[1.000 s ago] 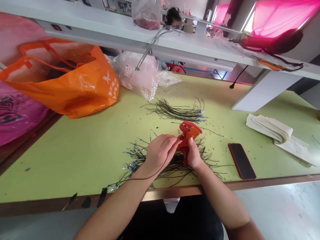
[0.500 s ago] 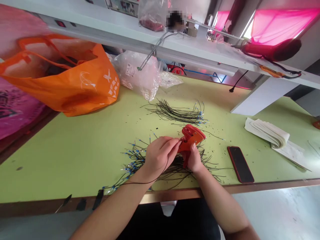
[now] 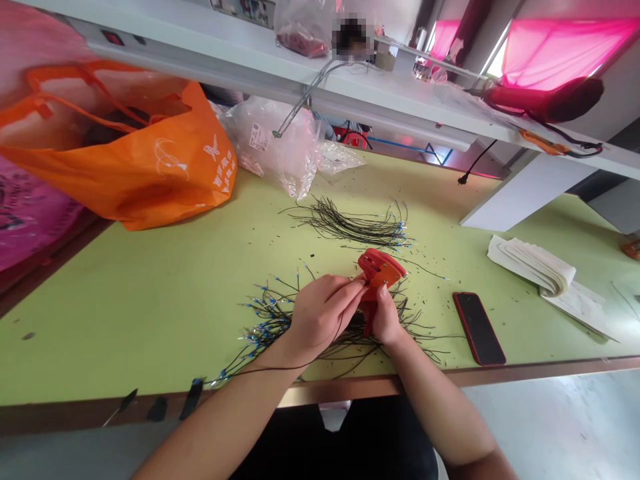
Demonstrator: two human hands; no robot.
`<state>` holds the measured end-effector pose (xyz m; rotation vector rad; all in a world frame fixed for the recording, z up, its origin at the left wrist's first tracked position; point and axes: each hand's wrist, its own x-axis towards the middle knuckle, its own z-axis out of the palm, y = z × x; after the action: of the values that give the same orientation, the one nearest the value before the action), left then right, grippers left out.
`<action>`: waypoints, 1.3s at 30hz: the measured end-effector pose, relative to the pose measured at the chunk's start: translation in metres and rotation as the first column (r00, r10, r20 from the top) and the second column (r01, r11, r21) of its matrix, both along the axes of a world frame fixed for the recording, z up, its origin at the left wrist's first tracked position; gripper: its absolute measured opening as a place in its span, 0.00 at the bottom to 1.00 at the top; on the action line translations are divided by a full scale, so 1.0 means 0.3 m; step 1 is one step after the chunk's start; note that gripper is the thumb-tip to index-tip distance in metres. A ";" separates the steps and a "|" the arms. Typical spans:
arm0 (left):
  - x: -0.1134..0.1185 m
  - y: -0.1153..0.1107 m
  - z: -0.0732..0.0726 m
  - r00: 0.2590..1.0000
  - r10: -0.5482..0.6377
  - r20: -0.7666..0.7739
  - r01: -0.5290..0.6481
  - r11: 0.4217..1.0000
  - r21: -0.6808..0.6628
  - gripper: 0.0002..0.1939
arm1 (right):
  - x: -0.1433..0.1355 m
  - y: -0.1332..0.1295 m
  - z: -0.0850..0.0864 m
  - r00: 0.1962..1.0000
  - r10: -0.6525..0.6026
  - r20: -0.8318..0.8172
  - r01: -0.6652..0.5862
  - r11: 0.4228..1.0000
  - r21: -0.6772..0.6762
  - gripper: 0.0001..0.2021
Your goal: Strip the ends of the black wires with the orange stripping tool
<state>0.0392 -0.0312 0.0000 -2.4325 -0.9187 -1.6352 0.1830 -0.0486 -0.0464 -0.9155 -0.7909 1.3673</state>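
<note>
My right hand (image 3: 386, 319) is closed around the handles of a red and orange wire stripper (image 3: 383, 275), its head pointing away from me. With fingers pinched, my left hand (image 3: 323, 313) holds a thin black wire (image 3: 280, 367) at the stripper's jaws. The wire trails back over my left forearm; its tip at the jaws is hidden by my fingers. Below both hands lies a loose pile of black wires (image 3: 267, 313), with blue and metal ends toward the left. Farther back sits a second bundle of black wires (image 3: 350, 223), its blue ends to the right.
To the right are a phone (image 3: 479, 328) and folded white cloth or paper (image 3: 533, 267). An orange bag (image 3: 170, 167) stands at left, beside clear plastic bags (image 3: 280, 143). A white shelf (image 3: 240, 57) crosses above the green table (image 3: 165, 300). Someone is partly visible behind it.
The stripper has shifted very slightly left, and its head looks a little more turned. My left fingers stay at its jaws with the wire. The whole view has moved slightly.
</note>
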 end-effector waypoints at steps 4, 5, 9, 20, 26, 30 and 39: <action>0.003 -0.003 -0.005 1.000 -0.017 -0.007 0.017 1.000 -0.003 0.07 | -0.003 -0.001 0.023 1.000 0.009 -0.010 -0.009 1.000 0.016 0.30; 0.004 -0.004 -0.006 1.000 -0.019 -0.005 0.019 1.000 -0.003 0.07 | -0.002 -0.001 0.027 1.000 0.007 -0.013 -0.007 1.000 0.023 0.30; 0.012 -0.009 -0.007 0.999 -0.035 0.011 0.035 0.999 -0.006 0.07 | 0.002 -0.001 0.020 1.000 -0.025 -0.003 0.025 0.999 0.042 0.30; 0.021 -0.016 -0.016 0.995 -0.079 0.058 0.081 0.995 -0.051 0.06 | 0.005 -0.008 0.017 0.992 -0.126 0.001 0.125 0.990 0.065 0.27; 0.024 -0.020 -0.007 0.995 -0.078 0.061 0.082 0.995 -0.056 0.06 | 0.007 -0.012 0.023 0.987 -0.147 0.072 0.141 0.987 0.075 0.26; 0.024 -0.020 -0.014 0.993 -0.094 0.070 0.099 0.993 -0.063 0.07 | 0.005 -0.015 0.022 0.983 -0.165 0.078 0.161 0.986 0.054 0.26; 0.027 -0.021 -0.014 0.993 -0.099 0.068 0.104 0.992 -0.077 0.07 | 0.005 -0.012 0.007 0.969 -0.220 0.110 0.219 0.976 0.021 0.26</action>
<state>0.0472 -0.0375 -0.0043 -2.5326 -0.8998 -1.7529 0.1846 -0.0523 -0.0444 -1.0474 -0.7552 1.1266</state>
